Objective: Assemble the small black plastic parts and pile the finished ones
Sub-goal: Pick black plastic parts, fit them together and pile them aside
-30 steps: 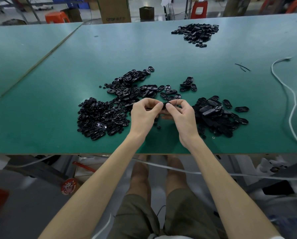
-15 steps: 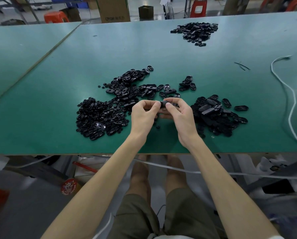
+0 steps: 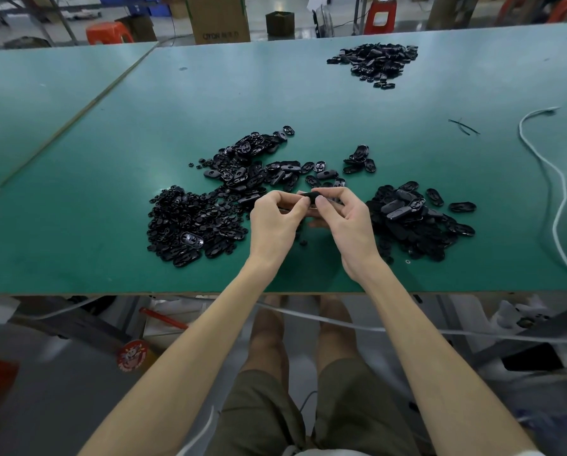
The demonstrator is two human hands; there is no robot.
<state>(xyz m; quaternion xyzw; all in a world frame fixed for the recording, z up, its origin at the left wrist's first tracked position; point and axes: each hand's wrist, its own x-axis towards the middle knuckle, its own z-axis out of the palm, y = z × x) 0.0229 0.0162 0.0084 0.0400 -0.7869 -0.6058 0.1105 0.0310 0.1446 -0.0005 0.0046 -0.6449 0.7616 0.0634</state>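
While raised just above the green table (image 3: 110, 199), the left hand (image 3: 273, 223) and right hand (image 3: 346, 222) each pinch, fingers curled, one small black part (image 3: 309, 197) held between them, flanked by a heap of loose pieces (image 3: 189, 222) left and a pile (image 3: 413, 222) right.

A cardboard box (image 3: 221, 18) is standing far beyond the left hand (image 3: 275, 222). Dark letters are showing on its front, something like "QTO", but the rest is too blurry to read. A round red sticker (image 3: 132, 356) is sitting below and left of that hand, and its words are too small to read.
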